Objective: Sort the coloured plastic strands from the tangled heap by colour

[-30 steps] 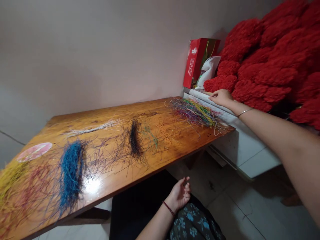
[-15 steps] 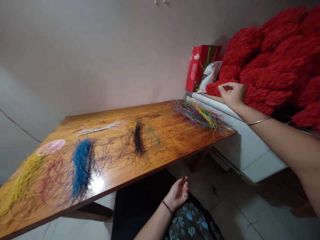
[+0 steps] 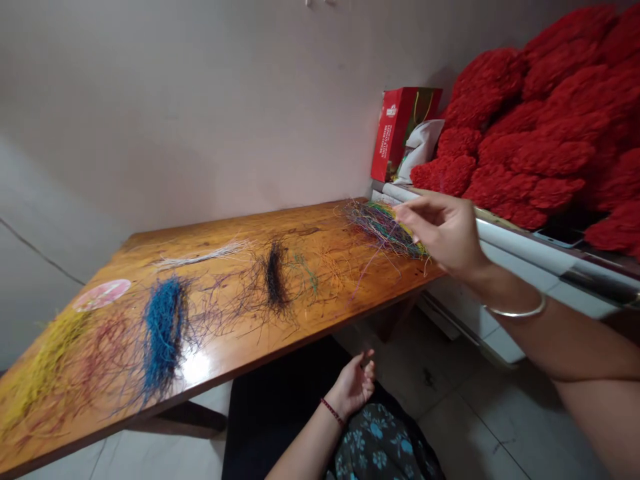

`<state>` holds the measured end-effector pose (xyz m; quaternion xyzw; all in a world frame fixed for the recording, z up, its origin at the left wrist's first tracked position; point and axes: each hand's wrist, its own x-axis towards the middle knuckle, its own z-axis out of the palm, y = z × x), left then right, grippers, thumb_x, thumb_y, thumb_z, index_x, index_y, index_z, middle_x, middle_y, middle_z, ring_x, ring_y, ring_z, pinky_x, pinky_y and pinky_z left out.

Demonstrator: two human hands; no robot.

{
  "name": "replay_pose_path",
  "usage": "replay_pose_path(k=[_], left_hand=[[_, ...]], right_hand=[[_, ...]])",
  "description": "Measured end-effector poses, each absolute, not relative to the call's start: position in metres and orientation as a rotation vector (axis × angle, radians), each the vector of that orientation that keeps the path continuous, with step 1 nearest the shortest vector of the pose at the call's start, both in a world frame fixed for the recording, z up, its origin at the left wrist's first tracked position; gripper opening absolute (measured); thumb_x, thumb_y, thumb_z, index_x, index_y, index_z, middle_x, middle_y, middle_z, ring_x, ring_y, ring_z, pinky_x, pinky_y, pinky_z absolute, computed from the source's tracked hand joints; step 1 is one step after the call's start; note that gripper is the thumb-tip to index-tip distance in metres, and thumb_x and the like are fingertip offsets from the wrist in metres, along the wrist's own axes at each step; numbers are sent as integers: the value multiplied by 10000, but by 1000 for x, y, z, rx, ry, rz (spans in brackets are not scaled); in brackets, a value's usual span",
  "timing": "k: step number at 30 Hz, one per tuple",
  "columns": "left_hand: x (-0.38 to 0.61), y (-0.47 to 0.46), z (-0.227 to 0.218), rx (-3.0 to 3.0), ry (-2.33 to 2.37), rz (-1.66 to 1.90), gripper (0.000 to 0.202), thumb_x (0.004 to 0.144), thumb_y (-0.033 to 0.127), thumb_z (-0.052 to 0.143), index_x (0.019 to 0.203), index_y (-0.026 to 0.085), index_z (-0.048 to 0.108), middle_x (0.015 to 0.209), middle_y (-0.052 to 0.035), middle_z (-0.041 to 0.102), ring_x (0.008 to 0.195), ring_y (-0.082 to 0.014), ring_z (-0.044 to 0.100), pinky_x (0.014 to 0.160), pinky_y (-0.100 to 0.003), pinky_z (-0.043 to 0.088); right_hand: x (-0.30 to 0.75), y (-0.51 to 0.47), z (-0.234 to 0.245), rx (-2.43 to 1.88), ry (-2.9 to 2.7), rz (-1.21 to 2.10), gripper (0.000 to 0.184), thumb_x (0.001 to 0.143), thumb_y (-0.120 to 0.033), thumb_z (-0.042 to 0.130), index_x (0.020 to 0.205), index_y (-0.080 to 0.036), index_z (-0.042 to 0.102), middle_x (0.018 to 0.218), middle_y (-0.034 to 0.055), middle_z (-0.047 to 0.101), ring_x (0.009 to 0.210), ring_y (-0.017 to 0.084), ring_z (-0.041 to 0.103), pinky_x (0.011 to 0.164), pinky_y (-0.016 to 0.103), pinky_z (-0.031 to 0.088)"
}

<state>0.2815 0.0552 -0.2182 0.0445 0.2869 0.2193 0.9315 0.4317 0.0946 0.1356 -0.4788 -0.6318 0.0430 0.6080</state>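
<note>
The left hand (image 3: 355, 387) rests palm up on a flower-printed garment (image 3: 375, 437), below the bench's front edge; its fingers are loosely curled, thumb apart, with nothing visible in its grip. The right hand (image 3: 443, 233) is raised before the bench's right end, thumb and forefinger tips pinched together. That grip appears clamped on a thin purple strand (image 3: 363, 273), which slants down and leftward from the fingertips toward the front edge of the bench (image 3: 225, 357); its upper end is too fine to trace clearly.

Near the front left corner spreads a yellow pile (image 3: 50, 367), with loose red strands (image 3: 103, 353) beside it, then a blue bundle (image 3: 164, 327) reaching close to the front edge. Midway along lie a black bundle (image 3: 275, 280), a few green strands (image 3: 307, 270) and scattered orange ones.

A mixed-colour bundle (image 3: 373, 223) lies at the far right corner, just behind the grip and partly covered by it. Toward the far edge, left of middle, lies a white bundle (image 3: 210, 255). Past the right end stand a red box (image 3: 385, 137) and heaped red fluffy pieces (image 3: 545, 133).
</note>
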Motion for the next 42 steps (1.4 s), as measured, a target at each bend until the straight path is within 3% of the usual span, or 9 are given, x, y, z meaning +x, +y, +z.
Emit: replay_pose_path(k=[5,10,14,17,22,30,35,38,42], left_hand=[[256,55,-159,476,630,691,420,853,345,739,1206,145,629,833,-28,608,560,-49,423,464,-154,221],[181,39,-69,1100,843,1264,579,881,442,705,1389,207,557,934,-52,646,671,-97,498,568,-195,381],[140,16,-32,1184,1270,1499,385,881,450,694,1164,190,725,922,-65,678,779,-147,580,668,-232,448],[126,7,-30,1168,1414,1537,362,865,482,701,1015,160,768,840,-64,680,707,-143,552,627,-236,440],[105,12,-42,966,1499,1718,432,879,539,678,1059,151,737,782,-25,614,615,-84,448,564,-195,382],[96,12,-47,998,1550,1645,399,846,513,723,996,144,733,816,-38,637,700,-111,524,607,-199,437],[104,9,-47,982,1581,1652,424,861,510,705,1092,156,727,921,-66,684,710,-119,559,605,-211,463],[109,10,-47,1023,1551,1630,440,863,501,705,1147,165,717,968,-81,700,728,-125,587,596,-208,474],[120,11,-52,1127,1489,1561,342,844,443,742,1032,157,743,928,-76,712,683,-116,583,560,-195,470]], right_hand=[[365,86,67,-1050,-1385,624,282,824,-492,738,790,-215,774,682,32,672,500,104,498,398,218,352],[303,78,-6,-992,-1231,1022,252,824,-461,742,808,-212,776,693,34,676,523,110,509,432,220,362],[279,67,-40,-988,-1114,1097,227,807,-432,762,811,-205,776,729,40,709,519,112,510,436,223,355],[275,63,-54,-1002,-1047,1130,229,789,-429,777,801,-200,776,741,46,725,524,124,535,436,230,363],[281,66,-61,-1020,-1020,1135,207,772,-417,793,802,-212,781,746,49,731,549,145,568,435,240,378],[278,62,-66,-1029,-1051,1201,198,788,-419,784,797,-222,783,741,52,728,604,164,623,449,240,411],[269,58,-70,-1034,-1066,1257,190,799,-424,777,808,-235,791,748,53,731,639,184,645,445,239,408],[268,57,-71,-1031,-1018,1254,183,799,-417,781,817,-236,790,770,54,739,682,195,668,495,250,456],[264,55,-71,-1012,-974,1254,184,810,-407,775,812,-224,783,780,55,742,721,193,678,641,283,530]])
